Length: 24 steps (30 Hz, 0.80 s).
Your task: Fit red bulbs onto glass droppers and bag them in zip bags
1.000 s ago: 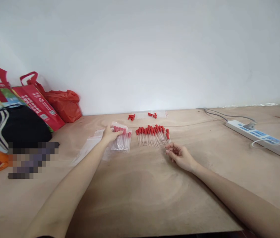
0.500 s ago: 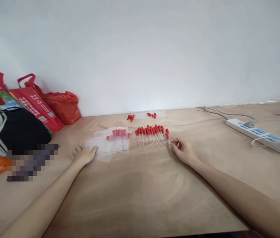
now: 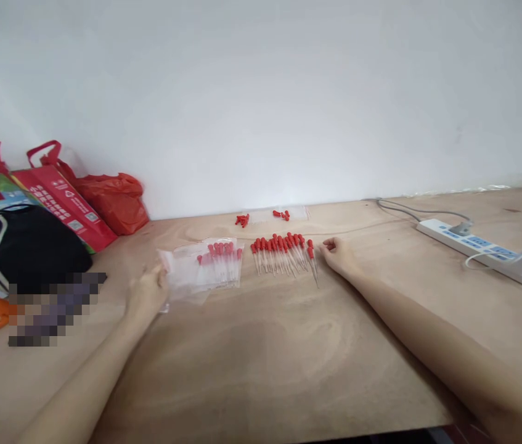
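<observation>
At the left, my left hand (image 3: pixel 147 287) has its fingers closed on the edge of a clear zip bag (image 3: pixel 166 259), whose near side is lifted off the table. Beside it lie more overlapping clear bags (image 3: pixel 193 274), with several red-topped droppers (image 3: pixel 228 262) on or in them. A row of glass droppers with red rubber bulbs (image 3: pixel 279 253) lies in the middle. At the row's right end one dropper (image 3: pixel 312 262) rests on the table. Just right of that dropper is my right hand (image 3: pixel 338 256), its fingers loosely curled and apart from the glass, holding nothing I can see.
Loose red rubber bulbs (image 3: pixel 242 220) and another clear bag (image 3: pixel 261 216) lie near the wall. A white power strip (image 3: pixel 477 250) with cables stands at the right. Shopping bags (image 3: pixel 64 200) and a black drawstring bag (image 3: pixel 43 246) crowd the left. A blurred-out object (image 3: pixel 60 308) lies in front of them.
My right hand has let go of the dropper at the row's right end and moved slightly up and right. My left hand, earlier flat on the bags, now grips and lifts a bag's edge.
</observation>
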Each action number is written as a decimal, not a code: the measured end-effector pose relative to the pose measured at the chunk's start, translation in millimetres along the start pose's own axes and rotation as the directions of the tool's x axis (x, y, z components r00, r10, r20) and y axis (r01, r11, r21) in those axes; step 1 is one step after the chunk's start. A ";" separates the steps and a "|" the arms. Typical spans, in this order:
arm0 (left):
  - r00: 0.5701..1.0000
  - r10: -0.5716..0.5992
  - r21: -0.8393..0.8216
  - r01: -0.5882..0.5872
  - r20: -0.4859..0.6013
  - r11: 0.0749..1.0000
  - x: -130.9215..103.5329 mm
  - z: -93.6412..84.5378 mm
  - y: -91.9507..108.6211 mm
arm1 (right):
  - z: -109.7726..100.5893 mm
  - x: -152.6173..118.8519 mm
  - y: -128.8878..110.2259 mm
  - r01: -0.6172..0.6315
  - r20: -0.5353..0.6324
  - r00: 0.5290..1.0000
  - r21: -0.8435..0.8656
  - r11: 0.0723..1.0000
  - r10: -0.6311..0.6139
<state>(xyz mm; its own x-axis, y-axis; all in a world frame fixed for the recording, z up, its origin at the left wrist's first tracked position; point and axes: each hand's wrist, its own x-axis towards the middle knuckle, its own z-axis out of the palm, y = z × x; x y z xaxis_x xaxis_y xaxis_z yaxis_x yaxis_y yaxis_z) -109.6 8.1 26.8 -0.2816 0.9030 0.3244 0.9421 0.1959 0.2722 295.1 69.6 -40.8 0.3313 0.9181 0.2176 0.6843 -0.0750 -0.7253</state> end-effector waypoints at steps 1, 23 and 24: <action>0.995 0.093 -0.013 -0.093 0.019 0.996 -9.0 1.8 13.2 | 1.5 5.1 -2.1 -0.024 0.012 1.000 -0.011 1.000 0.024; 0.355 0.817 -0.382 -0.751 0.455 0.539 -77.7 32.6 106.2 | 17.6 16.2 -18.4 -0.069 0.260 0.965 0.083 0.994 0.045; 0.358 0.815 -0.381 -0.749 0.455 0.542 -78.4 33.1 107.0 | 19.0 16.9 -18.0 -0.077 0.263 0.963 0.091 0.993 0.050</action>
<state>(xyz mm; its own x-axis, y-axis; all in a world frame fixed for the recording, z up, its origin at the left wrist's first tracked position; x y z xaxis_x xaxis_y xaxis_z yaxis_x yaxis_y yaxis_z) 19.3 -29.1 0.6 0.7499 0.6574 -0.0741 0.6522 -0.7159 0.2491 276.1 93.9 -36.5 0.1828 0.9831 0.0014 0.5947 -0.1095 -0.7964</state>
